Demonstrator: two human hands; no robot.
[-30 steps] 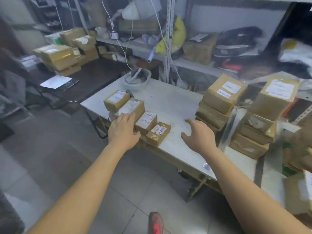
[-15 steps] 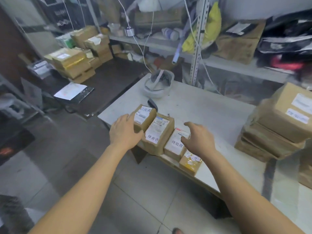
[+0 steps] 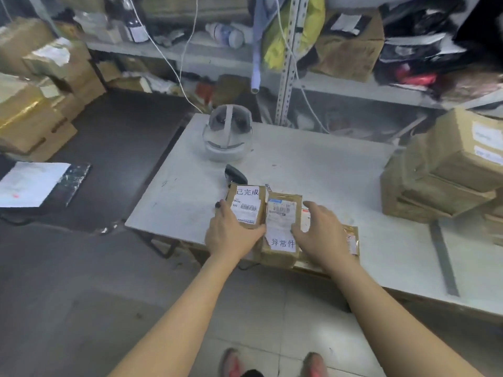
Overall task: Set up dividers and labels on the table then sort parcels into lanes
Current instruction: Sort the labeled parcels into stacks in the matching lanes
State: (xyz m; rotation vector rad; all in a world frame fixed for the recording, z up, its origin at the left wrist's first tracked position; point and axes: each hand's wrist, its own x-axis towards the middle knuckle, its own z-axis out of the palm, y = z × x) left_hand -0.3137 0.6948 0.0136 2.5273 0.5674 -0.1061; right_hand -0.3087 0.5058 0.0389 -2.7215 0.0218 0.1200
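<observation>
We see a white table (image 3: pixel 313 164) running from the middle of the frame to the right edge, and along its near edge, just below centre, a row of small cardboard parcels set side by side. The leftmost parcel (image 3: pixel 249 198) carries a white slip reading 已完成 above a printed shipping label. The parcel next to it (image 3: pixel 283 227) touches its right side and has a shipping label with a slip reading 异常件 below it; its front end sticks out past the table edge. Further right, two more parcels are mostly covered; only a yellowish taped corner (image 3: pixel 352 239) of the last one shows.

Our left hand (image 3: pixel 231 232) lies on the near left corner of the 已完成 parcel, fingers spread loosely along its left side and thumb across its front edge; it rests there rather than clasping. Our right hand (image 3: pixel 321 229) is over the covered parcels with fingers moderately spread and slightly curled, the thumb against the right side of the 异常件 parcel. We cannot tell whether the palm presses down or just floats above.

Behind the row lies a dark handheld scanner (image 3: pixel 235 174), and beyond it, near the table's far left corner, a white headset (image 3: pixel 228 137). At the right edge of the frame stands a stack of larger boxes (image 3: pixel 446 170). Metal shelving (image 3: pixel 285 63) crosses the top.
</observation>
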